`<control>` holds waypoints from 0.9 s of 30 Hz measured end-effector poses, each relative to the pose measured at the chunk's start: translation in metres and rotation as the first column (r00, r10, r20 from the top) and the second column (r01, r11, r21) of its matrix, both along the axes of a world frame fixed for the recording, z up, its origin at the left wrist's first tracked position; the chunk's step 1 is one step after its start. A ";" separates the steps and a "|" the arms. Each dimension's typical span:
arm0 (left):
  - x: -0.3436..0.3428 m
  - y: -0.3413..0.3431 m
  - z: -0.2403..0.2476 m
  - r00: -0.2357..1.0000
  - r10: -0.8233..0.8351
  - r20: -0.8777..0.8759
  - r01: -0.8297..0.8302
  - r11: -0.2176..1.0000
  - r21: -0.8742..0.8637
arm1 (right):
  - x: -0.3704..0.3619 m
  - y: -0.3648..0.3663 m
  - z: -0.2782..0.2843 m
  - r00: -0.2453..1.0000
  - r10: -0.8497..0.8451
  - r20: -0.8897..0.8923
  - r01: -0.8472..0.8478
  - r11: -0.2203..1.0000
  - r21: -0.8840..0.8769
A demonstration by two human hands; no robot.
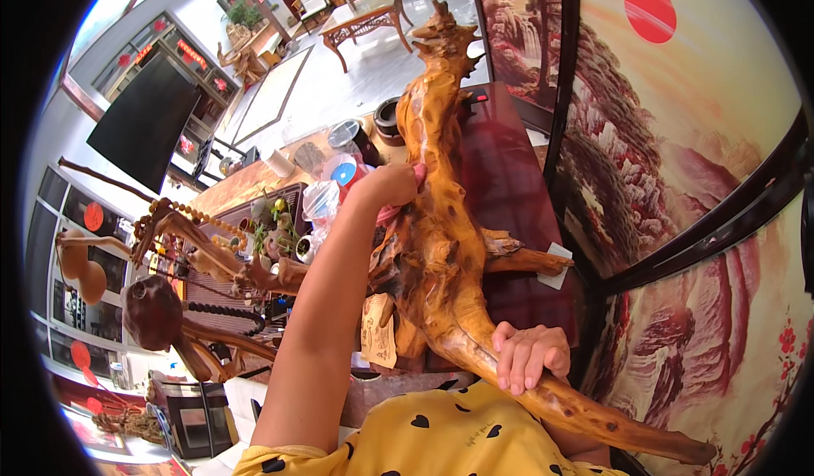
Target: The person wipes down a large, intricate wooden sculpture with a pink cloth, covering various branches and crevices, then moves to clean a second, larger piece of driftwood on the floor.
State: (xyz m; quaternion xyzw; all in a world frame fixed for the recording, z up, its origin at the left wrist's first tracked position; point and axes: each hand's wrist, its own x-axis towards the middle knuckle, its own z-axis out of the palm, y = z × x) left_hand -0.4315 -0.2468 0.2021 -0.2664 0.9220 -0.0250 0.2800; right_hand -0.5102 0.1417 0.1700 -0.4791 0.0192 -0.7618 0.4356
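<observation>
A tall, polished orange-brown root-wood carving [437,154] stretches from the far table area down to my lap, knobbly with dark hollows in its middle. My left hand [392,186] presses against its left side, its fingers closed on a pink cloth [387,214] that is mostly hidden. My right hand [530,357] rests over the carving's long lower limb, with the fingers curved around the top of it. This limb runs on to the lower right and ends in a blunt tip.
Under the carving is a dark red glossy table [513,188]. At left lie a tea tray [292,196], a small potted plant [278,222], a dark jar [390,120] and a branching wooden stand [199,239] hung with bead strings. A painted folding screen [661,162] stands close on the right.
</observation>
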 end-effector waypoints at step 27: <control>0.095 0.155 0.000 0.575 0.232 -0.785 -0.262 0.961 0.091 | 0.002 0.005 0.002 0.999 -0.052 -0.002 0.052 0.995 0.090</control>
